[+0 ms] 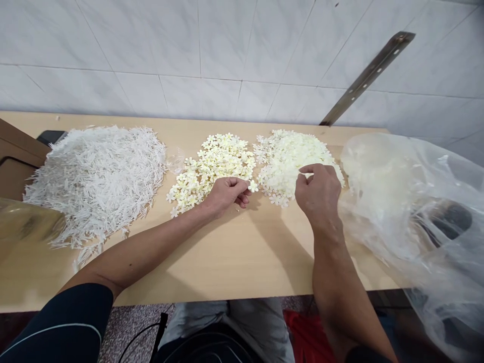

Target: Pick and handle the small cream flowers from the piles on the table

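My left hand pinches a small pale yellow artificial flower between thumb and fingertips, a little above the table. Behind that hand lies a heap of the same yellow-centred flowers. My right hand is over the near edge of a pile of flat whitish flower pieces, its index finger bent toward the thumb. Whether anything is between those fingers I cannot make out. At the left spreads a large mound of thin white branched plastic pieces.
A cloudy plastic bag covers the table's right end and hangs over its edge. Brown tape roll-like shape and a dark phone-like object are at the left. A metal bracket stands against the tiled wall.
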{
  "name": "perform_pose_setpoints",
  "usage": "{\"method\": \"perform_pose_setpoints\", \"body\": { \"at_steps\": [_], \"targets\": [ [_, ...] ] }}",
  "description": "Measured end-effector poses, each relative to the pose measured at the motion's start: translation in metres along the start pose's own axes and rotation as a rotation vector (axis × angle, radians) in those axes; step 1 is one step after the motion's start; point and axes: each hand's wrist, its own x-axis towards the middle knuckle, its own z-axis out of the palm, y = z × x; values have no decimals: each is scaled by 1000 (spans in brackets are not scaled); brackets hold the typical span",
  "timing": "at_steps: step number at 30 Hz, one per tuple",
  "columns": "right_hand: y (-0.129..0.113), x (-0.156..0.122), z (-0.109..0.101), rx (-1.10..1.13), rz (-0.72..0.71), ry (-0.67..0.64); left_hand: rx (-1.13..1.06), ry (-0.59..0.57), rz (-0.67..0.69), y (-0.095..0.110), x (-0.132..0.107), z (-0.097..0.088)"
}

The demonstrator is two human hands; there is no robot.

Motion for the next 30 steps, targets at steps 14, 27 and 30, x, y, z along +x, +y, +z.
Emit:
{"method": "perform_pose_setpoints", "body": {
  "at_steps": [14, 27, 30],
  "targets": [
    [-43, -32, 19, 295, -303, -322, 179, 38, 50, -3, 0, 1],
    [-51, -38, 20, 245, -283, -244, -28, -30, 5, -1, -4, 0],
    [-51, -37, 21, 295, -200, -287, -21, -8, 1, -2, -2, -1]
  ]
}}
